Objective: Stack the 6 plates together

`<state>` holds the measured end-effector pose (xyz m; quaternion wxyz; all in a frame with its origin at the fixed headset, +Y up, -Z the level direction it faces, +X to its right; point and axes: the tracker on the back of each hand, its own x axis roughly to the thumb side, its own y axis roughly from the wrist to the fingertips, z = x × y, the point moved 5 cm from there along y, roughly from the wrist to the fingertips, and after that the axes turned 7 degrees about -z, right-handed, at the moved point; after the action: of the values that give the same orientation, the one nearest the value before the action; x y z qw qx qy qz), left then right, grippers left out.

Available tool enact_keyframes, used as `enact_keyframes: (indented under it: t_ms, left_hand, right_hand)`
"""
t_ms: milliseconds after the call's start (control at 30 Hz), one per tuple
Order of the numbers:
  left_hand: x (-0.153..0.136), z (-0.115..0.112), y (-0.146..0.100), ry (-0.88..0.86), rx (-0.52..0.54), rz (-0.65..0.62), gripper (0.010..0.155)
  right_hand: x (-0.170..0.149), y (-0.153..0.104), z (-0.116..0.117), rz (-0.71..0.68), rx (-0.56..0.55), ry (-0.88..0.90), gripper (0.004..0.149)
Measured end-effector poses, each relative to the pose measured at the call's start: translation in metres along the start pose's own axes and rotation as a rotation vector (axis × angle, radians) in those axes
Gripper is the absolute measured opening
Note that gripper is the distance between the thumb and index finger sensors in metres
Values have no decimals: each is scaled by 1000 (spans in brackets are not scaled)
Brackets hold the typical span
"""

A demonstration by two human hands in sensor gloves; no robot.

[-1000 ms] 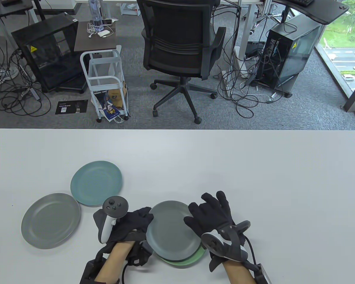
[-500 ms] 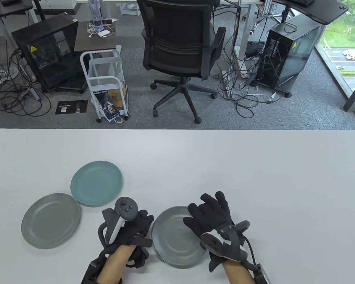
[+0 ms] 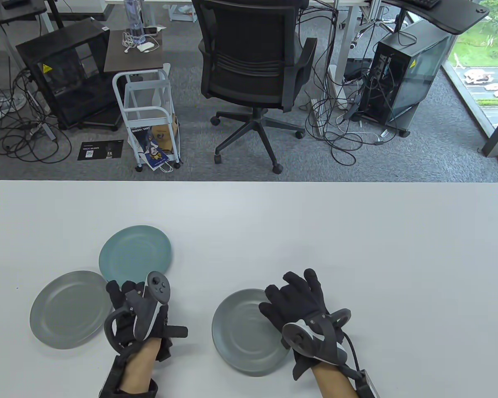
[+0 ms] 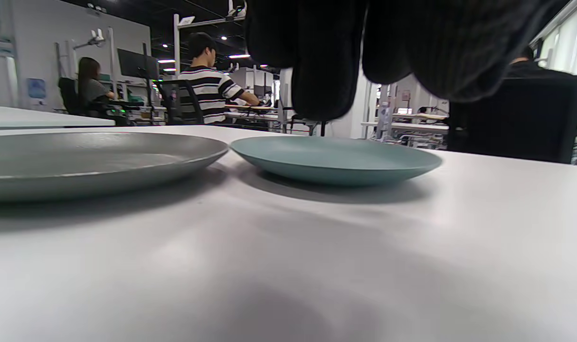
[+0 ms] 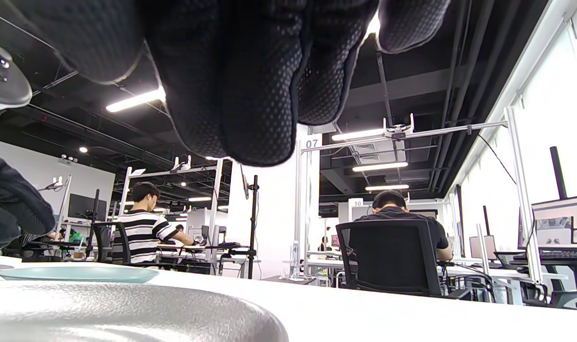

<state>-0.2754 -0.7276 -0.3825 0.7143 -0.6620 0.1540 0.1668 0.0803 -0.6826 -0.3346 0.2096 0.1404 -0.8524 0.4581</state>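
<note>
A stack of plates (image 3: 245, 331) with a blue-grey plate on top lies near the table's front edge; how many plates lie under it is hidden. My right hand (image 3: 294, 292) rests flat on the stack's right side with fingers spread, and the top plate's rim fills the bottom of the right wrist view (image 5: 127, 308). A grey plate (image 3: 68, 309) and a teal plate (image 3: 135, 256) lie apart to the left, touching at their rims. My left hand (image 3: 122, 292) is empty, beside the grey plate's right rim. The left wrist view shows its fingers (image 4: 321, 57) above the grey plate (image 4: 93, 161) and the teal plate (image 4: 335, 159).
The white table (image 3: 315, 232) stretches far back and to the right. An office chair (image 3: 253, 70) and a white cart (image 3: 149, 112) stand on the floor beyond the far edge.
My left hand let go of the blue-grey plate, which settled flat over the green plate below. The left hand then moved left to the grey plate. The right hand stayed put.
</note>
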Motion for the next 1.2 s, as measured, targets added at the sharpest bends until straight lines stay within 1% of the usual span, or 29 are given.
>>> enact_keyframes:
  t_ms: [100, 167, 200, 267, 333, 367, 467, 600, 767, 900, 1067, 1100, 1200]
  left_hand:
    - [0, -13, 11, 4, -49, -30, 60]
    - [4, -19, 17, 54, -74, -34, 61]
    - [7, -20, 22, 107, -84, -39, 61]
    - [8, -17, 30, 199, -98, -36, 64]
    - [9, -20, 39, 165, -138, -42, 64]
    - [8, -19, 43, 161, -154, -25, 64]
    - [10, -21, 52, 179, -180, -16, 66]
    - [14, -27, 57, 190, -231, -15, 64]
    - [20, -38, 59, 218, -268, -14, 60]
    - [22, -41, 62, 219, -243, -4, 55]
    - [27, -40, 64, 266, -176, -5, 47]
    - [29, -39, 64, 268, -156, -9, 46]
    - [32, -38, 63, 278, -143, -15, 46]
  right_hand:
    - [-1, 1, 1, 12, 4, 17, 53]
    - [0, 1, 3, 14, 8, 21, 53]
    - [0, 1, 3, 15, 12, 21, 53]
    - [-1, 1, 3, 21, 10, 28, 53]
    - [-3, 2, 4, 28, 9, 41, 53]
    - [-3, 2, 5, 30, 12, 45, 53]
    - [-4, 2, 7, 31, 24, 47, 52]
    - [-5, 2, 7, 37, 24, 60, 52]
    - [-6, 2, 8, 42, 26, 67, 52]
    - [-8, 1, 9, 50, 25, 75, 52]
    - [-9, 1, 11, 54, 35, 81, 52]
    - [-9, 1, 11, 54, 36, 83, 52]
    - [-10, 1, 11, 58, 34, 86, 52]
